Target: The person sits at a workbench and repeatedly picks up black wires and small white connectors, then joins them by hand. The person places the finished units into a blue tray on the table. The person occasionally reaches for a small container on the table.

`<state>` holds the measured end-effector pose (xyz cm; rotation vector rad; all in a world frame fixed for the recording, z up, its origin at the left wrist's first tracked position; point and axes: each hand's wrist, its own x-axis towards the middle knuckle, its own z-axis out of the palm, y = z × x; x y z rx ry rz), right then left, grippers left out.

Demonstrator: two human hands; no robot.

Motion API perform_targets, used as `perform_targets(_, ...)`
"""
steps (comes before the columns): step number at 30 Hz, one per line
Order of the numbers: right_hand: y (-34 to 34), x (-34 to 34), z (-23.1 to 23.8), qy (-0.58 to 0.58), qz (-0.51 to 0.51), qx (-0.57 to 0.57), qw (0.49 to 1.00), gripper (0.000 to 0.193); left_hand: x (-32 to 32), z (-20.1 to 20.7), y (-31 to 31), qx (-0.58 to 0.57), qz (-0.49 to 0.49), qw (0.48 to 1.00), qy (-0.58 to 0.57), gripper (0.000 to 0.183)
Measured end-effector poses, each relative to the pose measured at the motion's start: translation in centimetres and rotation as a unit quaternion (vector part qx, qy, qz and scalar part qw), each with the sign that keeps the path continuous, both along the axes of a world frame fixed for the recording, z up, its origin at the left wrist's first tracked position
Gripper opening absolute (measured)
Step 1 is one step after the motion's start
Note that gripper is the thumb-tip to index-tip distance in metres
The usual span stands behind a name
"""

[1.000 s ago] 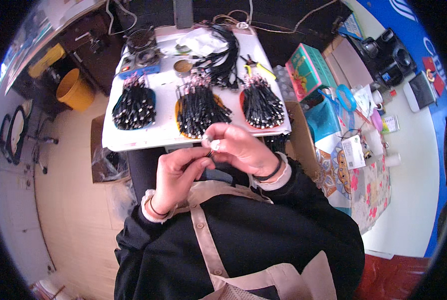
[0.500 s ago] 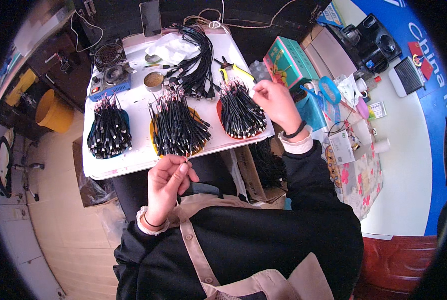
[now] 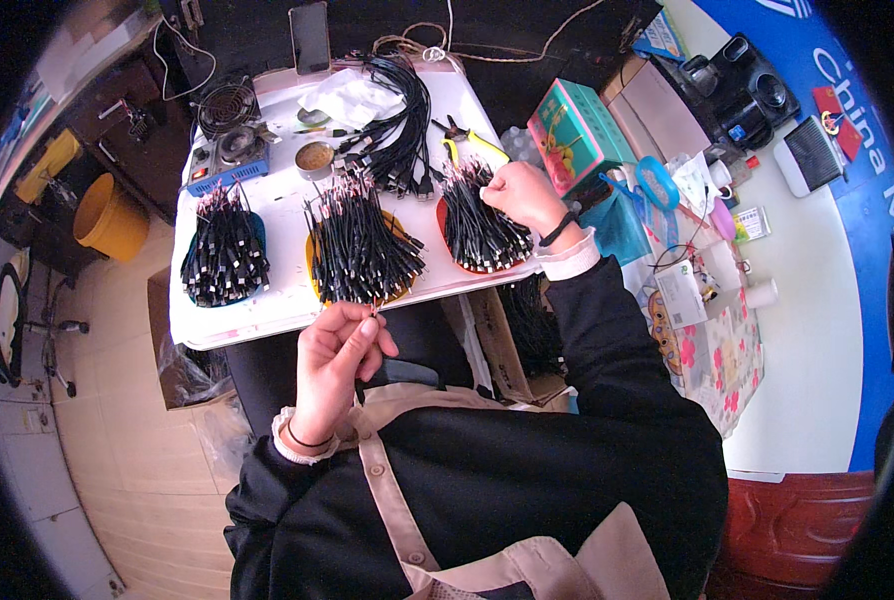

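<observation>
My left hand [image 3: 339,350] pinches a thin black cable [image 3: 374,313] just in front of the table's near edge; bare wire ends stick up past the thumb. My right hand [image 3: 530,203] is closed over the right-hand bundle of black USB cables [image 3: 487,235], which lies on a red plate [image 3: 450,240]. What its fingertips grip, if anything, is hidden. A second cable bundle [image 3: 362,245] rests on a yellow plate [image 3: 404,287] in the middle. The third bundle [image 3: 224,250] sits on a teal plate [image 3: 259,228] at the left. Reddish wire ends point to the far side.
Behind the bundles are a small round tin [image 3: 314,160], a blue device [image 3: 229,172] with a metal pot, loose black cables [image 3: 407,110] and yellow-handled pliers [image 3: 457,140]. A green box [image 3: 577,135] stands right of the table [image 3: 277,325]. Below is a carton [image 3: 497,345] of cables.
My right hand has moved left and slightly down onto the right bundle, its fingers now more closed. The left hand keeps its pinch on the cable, nearly still.
</observation>
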<state>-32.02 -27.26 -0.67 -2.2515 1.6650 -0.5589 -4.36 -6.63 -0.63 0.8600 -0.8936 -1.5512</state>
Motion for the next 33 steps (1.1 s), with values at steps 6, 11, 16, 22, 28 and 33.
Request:
perform_targets(6, -1.3, -2.5, 0.5, -0.129, -0.006, 0.122, 0.984, 0.022, -0.1, -0.2, 0.2, 0.001, 0.014, 1.000, 0.026, 0.011)
perform_targets(11, 4.3, 0.2, 3.9, -0.237, -0.034, 0.083, 0.967, 0.012, -0.4, 0.4, 0.2, 0.016, 0.064, 0.994, 0.087, 0.011)
perform_targets(16, 15.7, 7.6, 4.5, -0.302, 0.073, -0.013, 0.950, 0.009, -1.8, 1.5, -0.5, 0.009, 0.064, 0.971, 0.231, 0.013)
perform_targets(22, 19.4, 12.8, 2.7, -0.469, 0.139, 0.115, 0.864, 0.010, -1.4, 2.3, 0.4, -0.042, 0.110, 0.963, 0.242, 0.015)
perform_targets(28, 19.5, 13.3, 1.9, -0.562, 0.149, 0.271, 0.767, 0.011, -1.3, 2.2, 1.2, -0.022, 0.127, 0.974, 0.186, 0.014)
perform_targets(33, 18.6, 12.4, 2.9, -0.459, 0.169, 0.205, 0.848, 0.015, -1.3, 1.9, 0.9, -0.067, 0.194, 0.975, 0.088, 0.011)
